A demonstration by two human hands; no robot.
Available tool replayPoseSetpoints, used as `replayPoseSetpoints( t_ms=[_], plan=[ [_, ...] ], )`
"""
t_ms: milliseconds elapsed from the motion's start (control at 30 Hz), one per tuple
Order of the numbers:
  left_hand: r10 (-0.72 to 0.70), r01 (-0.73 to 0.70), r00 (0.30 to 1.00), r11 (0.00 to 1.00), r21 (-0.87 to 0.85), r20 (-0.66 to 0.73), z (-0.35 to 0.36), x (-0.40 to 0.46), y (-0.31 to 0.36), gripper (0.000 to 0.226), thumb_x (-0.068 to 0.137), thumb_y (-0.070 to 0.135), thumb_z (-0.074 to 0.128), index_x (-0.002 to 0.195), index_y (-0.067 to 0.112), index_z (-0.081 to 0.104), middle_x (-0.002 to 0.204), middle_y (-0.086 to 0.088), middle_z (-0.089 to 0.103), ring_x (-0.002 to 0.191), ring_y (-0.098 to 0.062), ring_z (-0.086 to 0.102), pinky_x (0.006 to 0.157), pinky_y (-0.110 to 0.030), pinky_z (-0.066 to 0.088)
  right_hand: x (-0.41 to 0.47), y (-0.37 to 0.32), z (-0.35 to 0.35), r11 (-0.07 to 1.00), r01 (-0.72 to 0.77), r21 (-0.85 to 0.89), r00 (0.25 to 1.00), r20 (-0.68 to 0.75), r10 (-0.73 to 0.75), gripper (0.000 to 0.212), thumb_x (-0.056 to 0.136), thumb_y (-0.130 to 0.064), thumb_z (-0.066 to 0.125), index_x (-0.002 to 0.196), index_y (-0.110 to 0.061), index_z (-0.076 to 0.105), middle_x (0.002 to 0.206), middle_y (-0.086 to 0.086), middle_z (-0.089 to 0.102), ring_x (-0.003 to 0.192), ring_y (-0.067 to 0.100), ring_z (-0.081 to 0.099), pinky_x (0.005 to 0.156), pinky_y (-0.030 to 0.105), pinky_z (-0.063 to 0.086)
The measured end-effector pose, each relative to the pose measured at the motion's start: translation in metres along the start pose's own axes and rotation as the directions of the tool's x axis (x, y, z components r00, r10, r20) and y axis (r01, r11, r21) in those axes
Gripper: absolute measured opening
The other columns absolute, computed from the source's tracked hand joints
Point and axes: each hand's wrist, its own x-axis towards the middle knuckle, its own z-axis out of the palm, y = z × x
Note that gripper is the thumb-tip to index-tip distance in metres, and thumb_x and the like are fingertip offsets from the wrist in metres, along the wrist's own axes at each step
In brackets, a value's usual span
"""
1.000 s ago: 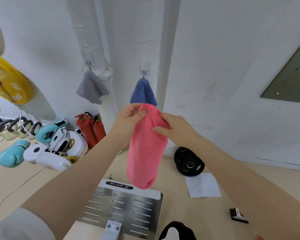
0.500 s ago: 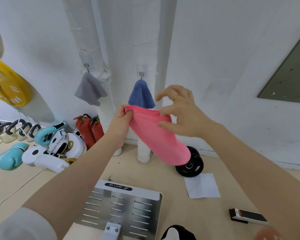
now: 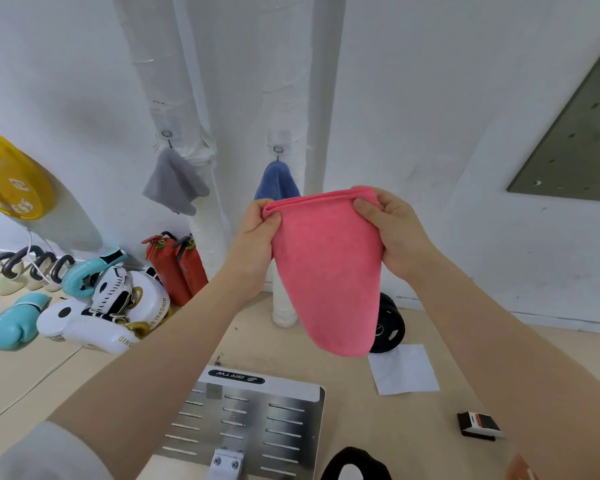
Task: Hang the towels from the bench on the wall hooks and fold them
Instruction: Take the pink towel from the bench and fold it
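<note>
Two towels up on wall hooks already: grey towel (image 3: pixel 174 183) and blue towel (image 3: pixel 276 181). Pink towel (image 3: pixel 328 271) not hung yet (doubled over, up in the air near the wall), pinched at its top corners by left hand (image 3: pixel 257 237) and right hand (image 3: pixel 392 230).

Pink towel (image 3: pixel 326 271) folded, hanging mid-air; grey towel (image 3: pixel 174 183) & blue towel (image 3: pixel 277 181) on wall hooks (image 3: pixel 278 149).
</note>
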Motion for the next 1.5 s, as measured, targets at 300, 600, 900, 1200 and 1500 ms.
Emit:
replayPoseSetpoints(
  t_ms=[300,600,900,1200,1500],
  plan=[
    [-0.262,0.274,0.962,0.928,-0.251,0.080,0.001,-0.002,0.042,0.013,0.093,0.017,0.049,0.094,0.015,0.062,0.068,0.003,0.070,0.065,-0.010,0.064,0.059,-0.021,0.051,-0.008,0.018,0.003,0.941,-0.303,0.148,0.896,0.380,0.228,0.060,0.073,-0.041,0.072,0.122,-0.012,0.056,0.111,-0.001,0.069,0.104,0.016,0.064,0.082,0.026,0.054],
    [-0.395,0.456,0.887,0.671,-0.585,0.238,-0.015,-0.018,0.003,0.076,0.079,0.078,0.025,0.108,0.021,0.066,0.102,-0.006,0.072,0.092,-0.022,0.069,0.081,-0.036,0.048,-0.015,-0.006,0.036,0.875,-0.391,0.286,0.902,0.306,0.303,0.023,0.091,-0.026,0.049,0.090,-0.010,0.066,0.072,0.001,0.073,0.067,0.012,0.069,0.069,0.025,0.055],
    [-0.355,0.404,0.890,0.904,-0.136,0.287,-0.007,-0.039,-0.022,0.020,0.079,0.019,0.066,0.098,0.024,0.060,0.083,0.013,0.074,0.076,-0.002,0.069,0.072,-0.020,0.056,-0.007,-0.009,0.034,0.871,-0.455,0.186,0.876,-0.079,0.475,0.021,0.088,-0.033,0.059,0.077,-0.015,0.063,0.075,0.000,0.064,0.071,0.014,0.059,0.066,0.027,0.049],
    [-0.388,0.415,0.907,0.890,-0.191,0.161,-0.010,-0.025,-0.011,0.019,0.092,0.027,0.052,0.105,0.018,0.062,0.091,0.005,0.071,0.084,-0.009,0.067,0.071,-0.026,0.050,-0.017,0.016,0.014,0.880,-0.445,0.167,0.895,0.122,0.430,0.050,0.090,-0.054,0.042,0.099,-0.012,0.068,0.088,0.001,0.073,0.085,0.014,0.068,0.076,0.029,0.051],
    [-0.421,0.429,0.903,0.882,-0.197,0.083,-0.021,-0.012,-0.001,0.017,0.093,0.029,0.052,0.101,0.019,0.063,0.093,0.004,0.069,0.080,-0.006,0.065,0.063,-0.024,0.051,-0.014,0.029,0.028,0.982,-0.186,0.023,0.978,-0.091,0.187,0.018,0.087,-0.017,0.061,0.103,-0.009,0.065,0.110,0.012,0.068,0.097,0.020,0.062,0.094,0.036,0.049]
  ],
)
